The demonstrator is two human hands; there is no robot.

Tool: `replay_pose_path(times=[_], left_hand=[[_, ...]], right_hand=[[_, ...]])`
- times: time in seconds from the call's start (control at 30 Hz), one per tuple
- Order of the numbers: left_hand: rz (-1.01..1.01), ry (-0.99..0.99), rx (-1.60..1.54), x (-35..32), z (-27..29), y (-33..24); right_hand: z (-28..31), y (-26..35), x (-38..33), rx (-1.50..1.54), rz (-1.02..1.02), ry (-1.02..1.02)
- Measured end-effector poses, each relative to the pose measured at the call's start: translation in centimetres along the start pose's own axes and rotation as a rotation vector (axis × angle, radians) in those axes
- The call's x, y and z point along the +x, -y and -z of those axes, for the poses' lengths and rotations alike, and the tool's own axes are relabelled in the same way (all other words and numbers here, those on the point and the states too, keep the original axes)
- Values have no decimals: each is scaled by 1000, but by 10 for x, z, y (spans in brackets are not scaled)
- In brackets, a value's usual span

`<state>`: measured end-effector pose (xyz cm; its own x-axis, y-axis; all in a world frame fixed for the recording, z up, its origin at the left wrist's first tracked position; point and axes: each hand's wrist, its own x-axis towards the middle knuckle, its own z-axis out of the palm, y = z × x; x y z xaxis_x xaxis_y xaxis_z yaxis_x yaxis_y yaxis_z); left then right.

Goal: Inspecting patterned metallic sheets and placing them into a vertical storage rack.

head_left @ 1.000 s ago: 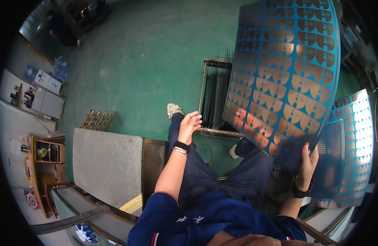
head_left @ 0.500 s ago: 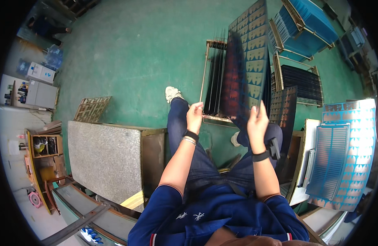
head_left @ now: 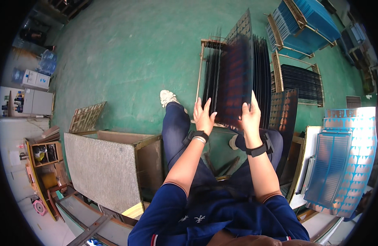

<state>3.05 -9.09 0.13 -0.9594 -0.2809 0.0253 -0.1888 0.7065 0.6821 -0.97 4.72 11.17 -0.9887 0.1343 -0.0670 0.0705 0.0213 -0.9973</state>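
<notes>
Floor in plain green [head_left: 127,61] spreads all around the landmark, an open rack with pale-brown metal rails [head_left: 200,69]. Left of the rack and nearer the person stands a box-like stand with a grey speckled top [head_left: 103,164]. Dark thin upright sheets [head_left: 261,78] fill the rack's slots. Among them, at the rack's middle, stands a tall thin dark-blue sheet with pale coppery shapes [head_left: 235,78]; whether its lower edge sits in a slot cannot be told.

At the rack's near end, the right hand [head_left: 251,117] is clamped on this sheet's near right edge, thumb in front. The left hand [head_left: 204,119], by the rack's near left corner, has fingers spread and thumb apart; whether it touches the sheet is unclear.

Good handling probably means holding the sheet parallel to its neighbours, gripping only the edges, guiding lightly with the left hand and never forcing or bowing it.
</notes>
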Motion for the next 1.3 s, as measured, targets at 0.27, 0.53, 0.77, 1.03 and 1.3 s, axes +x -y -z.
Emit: replay_pose_path(times=[0.27,0.53,0.77,1.03,1.3], left_hand=[[15,80,-107,9,9,13],[6,47,-253,6,7,20],[-45,36,-206,9,7,12],[-47,61,-204,6,1,22],[-1,129,-604,-9,49,12]], right_hand=[[-27,-80,34,-674,163,42],[-59,-97,2,-531,275,217],[-71,-141,12,-784,-216,272],[-14,-20,16,-604,-94,415],[201,152,-46,124,-163,191]])
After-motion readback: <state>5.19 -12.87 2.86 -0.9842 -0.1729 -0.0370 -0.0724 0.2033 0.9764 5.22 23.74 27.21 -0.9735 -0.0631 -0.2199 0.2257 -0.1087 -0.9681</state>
